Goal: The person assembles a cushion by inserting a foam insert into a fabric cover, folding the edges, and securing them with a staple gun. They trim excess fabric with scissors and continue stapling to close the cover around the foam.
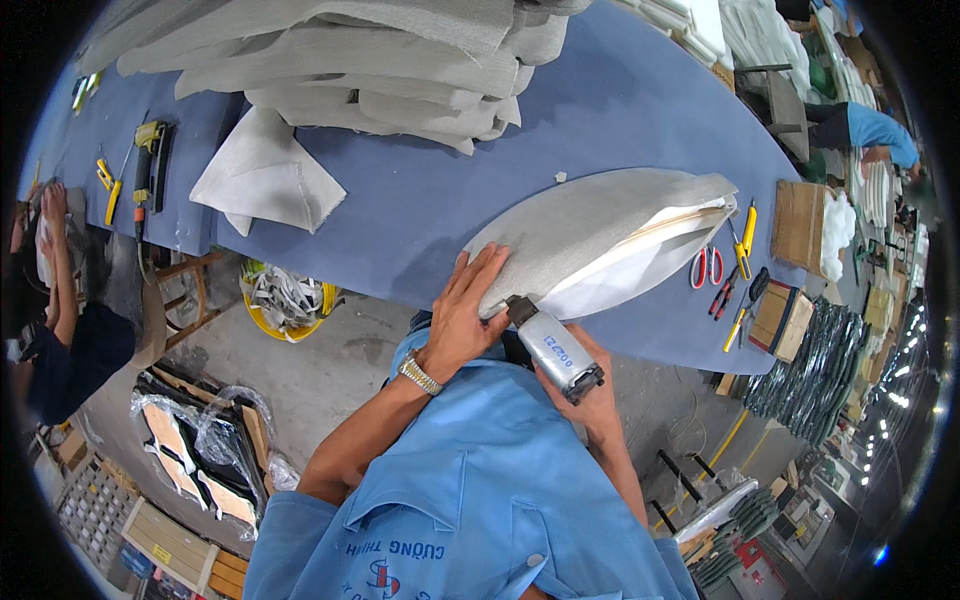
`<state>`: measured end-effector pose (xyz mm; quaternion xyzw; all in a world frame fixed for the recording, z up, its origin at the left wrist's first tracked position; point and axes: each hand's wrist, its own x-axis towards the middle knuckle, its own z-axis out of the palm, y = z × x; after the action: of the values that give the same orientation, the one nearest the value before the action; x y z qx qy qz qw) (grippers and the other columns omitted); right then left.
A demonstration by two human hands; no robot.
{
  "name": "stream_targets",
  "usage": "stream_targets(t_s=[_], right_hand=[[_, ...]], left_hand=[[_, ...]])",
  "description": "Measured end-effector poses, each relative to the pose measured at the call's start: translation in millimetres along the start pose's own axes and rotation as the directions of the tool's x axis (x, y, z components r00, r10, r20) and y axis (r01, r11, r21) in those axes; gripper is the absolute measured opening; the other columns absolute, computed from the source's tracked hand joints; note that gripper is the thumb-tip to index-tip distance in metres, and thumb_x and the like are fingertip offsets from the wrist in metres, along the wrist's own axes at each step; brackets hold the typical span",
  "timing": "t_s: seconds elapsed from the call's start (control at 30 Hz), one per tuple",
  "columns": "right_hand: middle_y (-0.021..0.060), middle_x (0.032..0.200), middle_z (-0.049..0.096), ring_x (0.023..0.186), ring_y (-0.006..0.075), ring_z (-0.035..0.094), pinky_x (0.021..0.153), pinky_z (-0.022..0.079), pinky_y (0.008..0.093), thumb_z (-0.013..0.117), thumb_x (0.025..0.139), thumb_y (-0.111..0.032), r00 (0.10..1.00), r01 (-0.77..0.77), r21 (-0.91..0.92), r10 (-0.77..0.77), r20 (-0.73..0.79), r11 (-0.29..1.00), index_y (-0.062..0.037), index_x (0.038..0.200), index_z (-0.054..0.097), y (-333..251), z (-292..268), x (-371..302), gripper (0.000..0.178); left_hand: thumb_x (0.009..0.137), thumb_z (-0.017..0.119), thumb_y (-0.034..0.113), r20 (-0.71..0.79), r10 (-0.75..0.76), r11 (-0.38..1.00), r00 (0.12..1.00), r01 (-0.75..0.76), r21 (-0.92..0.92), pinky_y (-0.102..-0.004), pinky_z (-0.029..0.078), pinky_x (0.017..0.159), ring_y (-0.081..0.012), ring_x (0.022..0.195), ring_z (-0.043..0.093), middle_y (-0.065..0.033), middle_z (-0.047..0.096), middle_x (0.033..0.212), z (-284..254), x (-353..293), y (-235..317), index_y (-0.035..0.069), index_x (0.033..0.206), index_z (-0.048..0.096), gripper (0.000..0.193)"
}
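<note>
A curved panel (580,225) covered in light grey fabric lies on the blue-topped table. Its white inner side and a thin wooden edge show along the right. My left hand (462,310), with a metal watch at the wrist, grips the panel's near left end, long fingers laid along the fabric and thumb by the edge. In my right hand (592,385) is a silver staple gun (556,352); its nose meets or nearly meets the panel's near edge beside my left thumb. The gun's body hides part of the right fingers.
Stacked grey fabric covers (400,75) fill the table's far left, near a folded cover (268,172). Another staple gun (150,170) lies further left. Red-handled scissors (706,267), pliers (725,293) and a yellow cutter (747,235) lie right. A yellow scrap basket (327,300) stands below; a co-worker works left.
</note>
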<state>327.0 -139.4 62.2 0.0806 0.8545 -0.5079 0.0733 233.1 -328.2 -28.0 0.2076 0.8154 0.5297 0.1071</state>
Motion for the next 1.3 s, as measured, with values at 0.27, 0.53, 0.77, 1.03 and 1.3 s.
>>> stream_targets(t_s=[0.27, 0.53, 0.77, 1.03, 1.3], right_hand=[[0.0183, 0.093, 0.066, 0.081, 0.038, 0.067, 0.072, 0.054, 0.0415, 0.078, 0.079, -0.01, 0.998, -0.063, -0.133, 0.062, -0.006, 0.989, 0.0025, 0.101, 0.066, -9.2, 8.7, -1.9, 0.028], [0.0193, 0.093, 0.066, 0.081, 0.042, 0.067, 0.074, 0.054, 0.0435, 0.078, 0.078, -0.01, 0.996, -0.092, -0.087, 0.091, -0.014, 0.992, 0.0014, 0.103, 0.065, -6.5, 15.7, -6.7, 0.031], [0.0183, 0.094, 0.068, 0.082, 0.0423, 0.067, 0.072, 0.054, 0.0431, 0.077, 0.078, -0.009, 0.993, 0.048, -0.07, -0.055, -0.104, 0.996, -0.0002, 0.104, 0.066, 11.5, 25.2, -3.2, 0.03], [0.0206, 0.103, 0.069, 0.091, 0.0407, 0.069, 0.08, 0.054, 0.0413, 0.075, 0.072, -0.014, 0.995, 0.004, -0.071, -0.011, -0.098, 0.997, 0.0003, 0.117, 0.069, 8.0, 1.4, -36.2, 0.047], [0.0198, 0.105, 0.07, 0.096, 0.0385, 0.07, 0.083, 0.055, 0.0436, 0.086, 0.076, -0.015, 0.928, -0.332, -0.38, 0.227, -0.296, 0.863, 0.0007, 0.111, 0.069, 96.4, -60.7, -79.3, 0.042]], left_hand=[[0.077, 0.083, 0.012, 0.082, -0.028, 1.0, 0.996, 0.027, 0.012, -0.0549, 0.035, 0.123, -0.0432, 0.143, 0.046, -0.0178, 0.046, 0.159, -7.8, 1.9, 6.0, 0.017, 0.155, 0.048, 0.086], [0.074, 0.083, 0.001, 0.048, -0.012, 1.0, 0.999, 0.013, -0.019, -0.0567, 0.032, 0.124, -0.0421, 0.144, 0.046, -0.0177, 0.047, 0.159, -1.7, -3.5, 10.8, 0.018, 0.153, 0.051, 0.087], [0.071, 0.077, -0.006, 0.044, 0.033, 0.999, 0.999, -0.033, 0.001, -0.0543, 0.035, 0.123, -0.0423, 0.14, 0.049, -0.0206, 0.051, 0.154, -8.5, 6.0, 7.9, 0.014, 0.155, 0.046, 0.091], [0.077, 0.084, 0.009, -0.032, -0.097, 0.993, 0.995, 0.099, 0.069, -0.0493, 0.044, 0.115, -0.0468, 0.141, 0.048, -0.0271, 0.051, 0.152, 8.5, -9.5, 5.4, 0.006, 0.161, 0.032, 0.099], [0.076, 0.088, 0.018, 0.021, -0.215, 0.966, 0.976, 0.209, 0.152, -0.0455, 0.039, 0.12, -0.0409, 0.153, 0.031, -0.0279, 0.031, 0.165, 29.9, -28.7, 10.6, 0.0, 0.162, 0.023, 0.109]])
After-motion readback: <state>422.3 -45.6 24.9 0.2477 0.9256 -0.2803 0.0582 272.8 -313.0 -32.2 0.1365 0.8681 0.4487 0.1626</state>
